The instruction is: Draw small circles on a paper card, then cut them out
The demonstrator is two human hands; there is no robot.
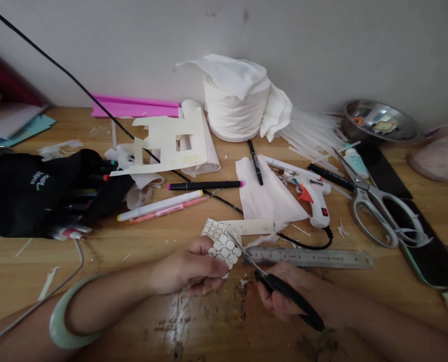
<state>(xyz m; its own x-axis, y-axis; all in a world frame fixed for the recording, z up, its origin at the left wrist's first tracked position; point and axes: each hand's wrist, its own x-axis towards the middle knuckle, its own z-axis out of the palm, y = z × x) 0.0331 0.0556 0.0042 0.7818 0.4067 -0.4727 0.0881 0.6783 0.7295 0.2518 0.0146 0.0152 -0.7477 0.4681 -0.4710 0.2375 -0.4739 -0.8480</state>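
Near the bottom centre, my left hand [192, 269] pinches a white paper piece [225, 250] drawn with black circles between thumb and fingers. My right hand [284, 291] is closed around the black handles of small scissors [295, 297]. Their blades point up and left and meet the right edge of the paper. Some of my right fingers are hidden behind the handles. Just behind the paper lies a pale strip [256, 227], and a metal ruler [310, 258] lies beyond my right hand.
A glue gun [318, 201], large silver scissors [370, 201] and phones lie to the right. Markers [205, 185] and cut card [167, 143] lie beyond the paper. A white roll [235, 105] and metal bowl [382, 120] stand by the wall. A black pouch [39, 196] lies left.
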